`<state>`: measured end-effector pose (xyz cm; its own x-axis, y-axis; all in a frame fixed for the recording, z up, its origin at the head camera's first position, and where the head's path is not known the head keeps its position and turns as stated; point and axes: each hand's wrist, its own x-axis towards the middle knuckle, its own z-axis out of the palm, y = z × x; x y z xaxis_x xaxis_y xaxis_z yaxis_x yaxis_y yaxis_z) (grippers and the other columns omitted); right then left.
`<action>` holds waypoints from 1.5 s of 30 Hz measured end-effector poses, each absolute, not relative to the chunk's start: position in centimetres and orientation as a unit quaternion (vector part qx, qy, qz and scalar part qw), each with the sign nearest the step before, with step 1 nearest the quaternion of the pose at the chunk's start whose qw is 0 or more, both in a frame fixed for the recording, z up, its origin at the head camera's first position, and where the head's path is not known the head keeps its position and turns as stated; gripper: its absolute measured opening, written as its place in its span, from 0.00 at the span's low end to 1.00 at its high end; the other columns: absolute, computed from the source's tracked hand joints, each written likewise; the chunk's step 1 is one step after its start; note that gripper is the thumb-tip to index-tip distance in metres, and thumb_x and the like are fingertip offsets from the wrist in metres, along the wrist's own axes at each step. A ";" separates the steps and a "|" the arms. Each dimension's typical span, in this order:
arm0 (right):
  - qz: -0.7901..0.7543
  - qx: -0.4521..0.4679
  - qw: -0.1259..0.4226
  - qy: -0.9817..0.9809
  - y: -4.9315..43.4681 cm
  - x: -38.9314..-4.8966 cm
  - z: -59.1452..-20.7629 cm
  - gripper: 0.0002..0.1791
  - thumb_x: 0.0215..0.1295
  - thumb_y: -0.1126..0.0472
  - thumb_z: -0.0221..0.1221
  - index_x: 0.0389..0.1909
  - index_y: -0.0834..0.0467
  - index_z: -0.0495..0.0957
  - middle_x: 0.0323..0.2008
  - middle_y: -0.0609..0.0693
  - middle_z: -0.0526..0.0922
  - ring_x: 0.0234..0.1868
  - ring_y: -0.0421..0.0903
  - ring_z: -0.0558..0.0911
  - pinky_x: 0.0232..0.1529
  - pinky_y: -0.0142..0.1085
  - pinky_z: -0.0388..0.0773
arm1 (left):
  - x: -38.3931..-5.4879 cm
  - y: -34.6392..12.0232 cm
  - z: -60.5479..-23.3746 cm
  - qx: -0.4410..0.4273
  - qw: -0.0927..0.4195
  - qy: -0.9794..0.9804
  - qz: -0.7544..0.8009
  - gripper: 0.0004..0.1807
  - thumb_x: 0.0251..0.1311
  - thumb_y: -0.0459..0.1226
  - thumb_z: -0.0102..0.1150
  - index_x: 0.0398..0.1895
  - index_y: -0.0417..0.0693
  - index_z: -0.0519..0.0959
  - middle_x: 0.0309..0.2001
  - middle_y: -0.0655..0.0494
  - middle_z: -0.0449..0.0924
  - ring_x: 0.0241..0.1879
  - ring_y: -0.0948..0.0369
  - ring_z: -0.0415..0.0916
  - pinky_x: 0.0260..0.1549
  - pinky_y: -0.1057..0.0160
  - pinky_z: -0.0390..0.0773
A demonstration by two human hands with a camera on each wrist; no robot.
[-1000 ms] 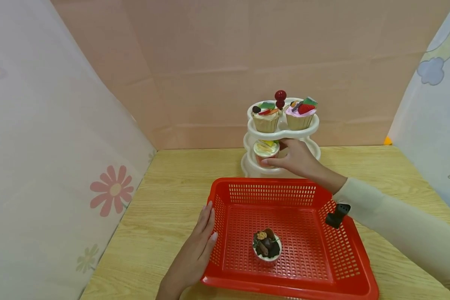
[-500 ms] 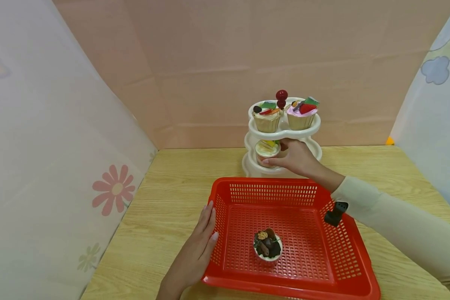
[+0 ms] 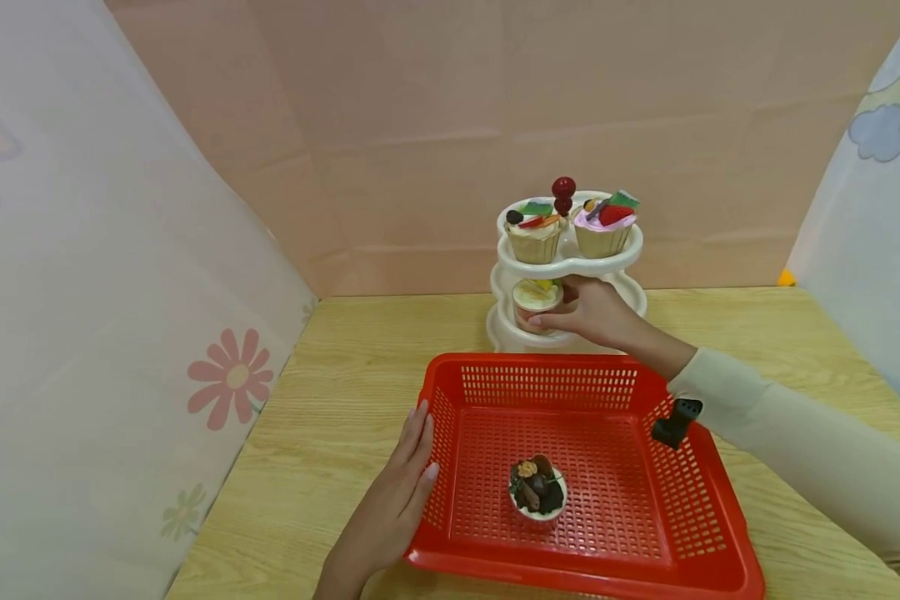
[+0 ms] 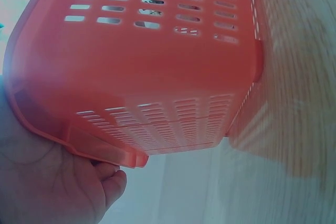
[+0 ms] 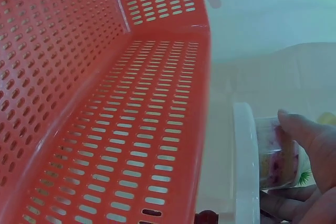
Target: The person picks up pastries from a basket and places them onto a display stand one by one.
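My right hand [image 3: 592, 312] reaches under the top tier of a white tiered stand [image 3: 495, 275]. Its thumb and fingers grip a clear cup of layered cake [image 3: 536, 298], topped with pale cream and something yellow. In the right wrist view this layered cake cup [image 5: 278, 156] has its base right at the white tier, thumb on one side, fingers on the other. My left hand [image 3: 382, 500] rests along the left rim of a red perforated basket [image 3: 438, 558], fingers fairly straight. A cake cup with dark chocolate topping [image 3: 537, 492] stands inside the basket.
On the stand's top tier sit a cream-topped cupcake [image 3: 534, 237] and a pink-topped cupcake [image 3: 604, 229], with red balls [image 3: 563, 187] on the stand's post. The basket stands in front of the stand on a wooden table [image 3: 345, 400]. Printed cloth walls enclose the sides.
Both hands keep their places, the right on the cake cup and the left on the basket rim. The head view shifts only slightly.
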<state>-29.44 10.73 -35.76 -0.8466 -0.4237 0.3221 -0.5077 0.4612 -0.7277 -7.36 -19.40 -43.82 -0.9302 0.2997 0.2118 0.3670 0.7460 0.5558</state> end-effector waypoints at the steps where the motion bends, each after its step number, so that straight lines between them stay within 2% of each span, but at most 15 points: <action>1: 0.440 0.273 0.044 -0.854 10.8 -29.4 -35.7 0.38 0.46 0.53 0.73 0.61 0.53 0.70 0.57 0.47 0.74 0.52 0.49 0.76 0.50 0.49 0.75 | -7.4 -19.4 -43.8 -0.180 0.055 -0.933 -0.307 0.31 0.74 0.45 0.36 0.75 0.49 0.44 0.76 0.59 0.33 0.73 0.59 0.33 0.65 0.52 0.52; 7: 0.405 0.262 0.056 -0.874 11.0 -28.3 -36.0 0.37 0.48 0.52 0.72 0.61 0.55 0.71 0.56 0.50 0.76 0.50 0.52 0.77 0.50 0.49 0.74 | -7.2 -19.7 -43.9 -0.180 0.058 -0.935 -0.299 0.31 0.74 0.44 0.38 0.75 0.49 0.44 0.76 0.59 0.33 0.73 0.59 0.33 0.64 0.52 0.53; 11: 0.384 0.254 0.056 -0.886 11.2 -27.2 -35.7 0.37 0.50 0.51 0.71 0.61 0.59 0.71 0.57 0.54 0.76 0.55 0.55 0.75 0.54 0.52 0.71 | -7.1 -19.7 -43.8 -0.180 0.060 -0.936 -0.298 0.31 0.73 0.43 0.38 0.75 0.49 0.44 0.76 0.59 0.34 0.73 0.58 0.34 0.64 0.53 0.53; 15: 0.375 0.241 0.056 -0.893 11.4 -26.0 -35.4 0.39 0.49 0.51 0.71 0.60 0.65 0.71 0.58 0.59 0.75 0.58 0.59 0.73 0.55 0.55 0.69 | -7.1 -19.7 -43.8 -0.182 0.063 -0.935 -0.296 0.31 0.74 0.42 0.38 0.75 0.48 0.44 0.76 0.59 0.34 0.73 0.57 0.34 0.66 0.59 0.49; 19: 0.344 0.270 0.100 -0.894 11.7 -24.8 -35.3 0.37 0.48 0.57 0.72 0.57 0.69 0.72 0.55 0.63 0.76 0.57 0.60 0.72 0.56 0.55 0.68 | -7.0 -19.8 -43.7 -0.183 0.064 -0.936 -0.293 0.31 0.74 0.42 0.38 0.75 0.48 0.44 0.76 0.58 0.34 0.73 0.57 0.35 0.66 0.61 0.48; 22: 0.306 0.295 0.136 -0.895 11.8 -23.8 -35.3 0.35 0.47 0.58 0.72 0.55 0.69 0.72 0.53 0.63 0.75 0.56 0.59 0.71 0.56 0.54 0.66 | -7.0 -19.7 -43.7 -0.182 0.067 -0.937 -0.289 0.31 0.73 0.42 0.39 0.75 0.48 0.45 0.76 0.58 0.34 0.73 0.56 0.35 0.66 0.57 0.51; 26: 0.275 0.293 0.151 -0.903 11.8 -22.4 -35.0 0.34 0.48 0.57 0.72 0.55 0.67 0.72 0.55 0.62 0.72 0.56 0.60 0.68 0.55 0.56 0.66 | -7.0 -19.7 -43.7 -0.184 0.070 -0.937 -0.288 0.31 0.74 0.42 0.38 0.74 0.47 0.45 0.76 0.57 0.35 0.73 0.55 0.36 0.64 0.52 0.54; 32: 0.250 0.326 0.172 -0.895 11.4 -20.4 -34.4 0.33 0.44 0.59 0.74 0.53 0.61 0.74 0.55 0.56 0.72 0.57 0.54 0.69 0.53 0.51 0.72 | -6.9 -19.7 -43.8 -0.178 0.061 -0.938 -0.290 0.30 0.74 0.43 0.37 0.75 0.48 0.45 0.76 0.58 0.34 0.73 0.56 0.35 0.64 0.51 0.54; 39: 0.196 0.413 0.129 -0.880 10.9 -19.5 -34.3 0.28 0.46 0.53 0.73 0.50 0.54 0.79 0.49 0.47 0.81 0.51 0.48 0.78 0.49 0.47 0.76 | -6.9 -19.8 -43.9 -0.175 0.064 -0.938 -0.293 0.31 0.73 0.43 0.39 0.75 0.50 0.44 0.76 0.59 0.34 0.73 0.57 0.35 0.66 0.58 0.51; 42: 0.171 0.443 0.103 -0.874 10.9 -19.7 -34.5 0.28 0.45 0.52 0.74 0.49 0.53 0.80 0.47 0.46 0.82 0.50 0.48 0.78 0.51 0.47 0.74 | -7.0 -19.8 -44.0 -0.173 0.064 -0.938 -0.293 0.31 0.73 0.44 0.39 0.75 0.51 0.44 0.76 0.60 0.34 0.73 0.58 0.35 0.65 0.57 0.52; 45: 0.152 0.470 0.050 -0.868 11.0 -19.7 -34.7 0.30 0.44 0.49 0.74 0.51 0.52 0.79 0.48 0.44 0.81 0.51 0.46 0.78 0.51 0.44 0.75 | -7.1 -19.8 -44.0 -0.174 0.065 -0.937 -0.295 0.32 0.73 0.44 0.40 0.75 0.51 0.45 0.76 0.60 0.34 0.73 0.58 0.34 0.65 0.56 0.52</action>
